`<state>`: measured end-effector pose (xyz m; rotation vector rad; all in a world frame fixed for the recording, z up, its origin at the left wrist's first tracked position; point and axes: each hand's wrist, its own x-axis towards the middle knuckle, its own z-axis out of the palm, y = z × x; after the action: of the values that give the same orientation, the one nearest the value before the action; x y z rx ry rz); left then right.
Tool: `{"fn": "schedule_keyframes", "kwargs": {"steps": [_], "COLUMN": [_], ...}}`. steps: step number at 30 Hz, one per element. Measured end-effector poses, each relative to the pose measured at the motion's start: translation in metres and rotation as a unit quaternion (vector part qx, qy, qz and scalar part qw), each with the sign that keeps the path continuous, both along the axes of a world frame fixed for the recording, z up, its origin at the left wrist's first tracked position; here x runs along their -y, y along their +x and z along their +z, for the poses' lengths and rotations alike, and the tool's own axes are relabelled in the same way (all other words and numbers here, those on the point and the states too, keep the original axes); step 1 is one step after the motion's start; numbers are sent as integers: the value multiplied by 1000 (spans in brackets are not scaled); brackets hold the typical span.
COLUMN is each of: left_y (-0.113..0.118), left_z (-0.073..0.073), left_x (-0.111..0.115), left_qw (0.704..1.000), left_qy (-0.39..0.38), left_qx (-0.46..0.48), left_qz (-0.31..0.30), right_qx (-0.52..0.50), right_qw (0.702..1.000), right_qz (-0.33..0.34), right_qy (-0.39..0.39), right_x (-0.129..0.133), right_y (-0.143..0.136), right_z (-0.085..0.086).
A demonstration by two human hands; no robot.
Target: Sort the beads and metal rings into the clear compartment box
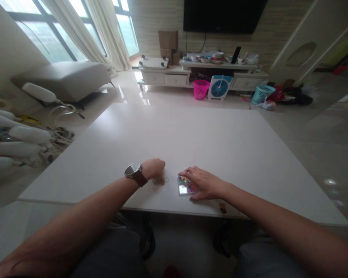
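A small clear plastic compartment box (183, 188) lies flat near the table's front edge, with small bright pieces in several colours inside. My right hand (204, 183) grips it from the right, the fingers over its far edge and the thumb at the near one. To the left of the box, my left hand (154, 168) is closed low over the table, a round watch (133, 169) on its wrist. Its fingertips are hidden, so what they hold, if anything, does not show. Just under that hand lie thin pale rings (166, 180).
A small brown and yellow object (222, 208) lies by the front edge, close to my right forearm. The white table (185, 131) reaches far ahead. Beyond stand a pink basket (201, 90), a blue fan (220, 88) and a low cabinet (176, 80). White padded shapes (29, 134) crowd the left.
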<state>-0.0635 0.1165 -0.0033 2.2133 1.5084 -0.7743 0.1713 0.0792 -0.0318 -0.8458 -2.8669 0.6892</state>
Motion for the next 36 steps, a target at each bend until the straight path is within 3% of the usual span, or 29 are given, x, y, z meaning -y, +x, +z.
{"fn": "schedule_keyframes", "kwargs": {"steps": [6, 13, 17, 21, 27, 36], "left_y": [4, -10, -14, -12, -9, 1], "left_z": [10, -19, -28, -25, -18, -20], "left_x": [6, -4, -10, -13, -12, -5], "left_qw": [999, 998, 996, 991, 991, 987], "left_qy": [-36, -48, -11, 23, -2, -4], "left_qx": [-4, 29, 83, 125, 128, 150], "left_qz": [26, 3, -22, -31, -41, -64], "right_qx": [20, 39, 48, 43, 30, 20], "right_qw": [999, 997, 993, 991, 993, 993], "right_qz": [-25, -52, -87, -113, -105, -112], "right_qy": [26, 44, 57, 58, 47, 25], "right_x": [1, -5, -14, -21, -19, -23], "right_y": [-2, 6, 14, 21, 22, 20], "right_z": [-6, -8, -9, -10, -12, -12]}}
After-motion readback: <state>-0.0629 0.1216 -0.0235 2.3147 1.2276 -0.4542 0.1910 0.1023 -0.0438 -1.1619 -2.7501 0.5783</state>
